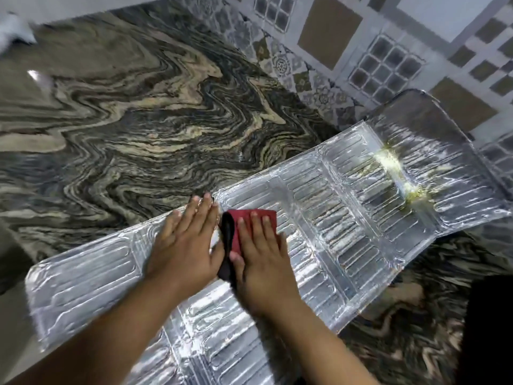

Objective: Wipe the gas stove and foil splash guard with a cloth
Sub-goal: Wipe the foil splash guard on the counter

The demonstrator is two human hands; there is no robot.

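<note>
Foil splash guard (pixel 319 218) lies flat on marbled worktop (pixel 125 120), far right end vs tiled wall (pixel 361 51). Red cloth (pixel 244 226) mid-panel under your right hand (pixel 261 262), fingers spread flat, pressing. Left hand (pixel 186 245) open, palm down on foil just beside. Yellowish grime (pixel 399 173) far right.

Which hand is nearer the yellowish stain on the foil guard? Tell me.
Right. The right hand presses the red cloth on the foil guard, closer to the yellowish stain; the left hand lies flat farther away.
</note>
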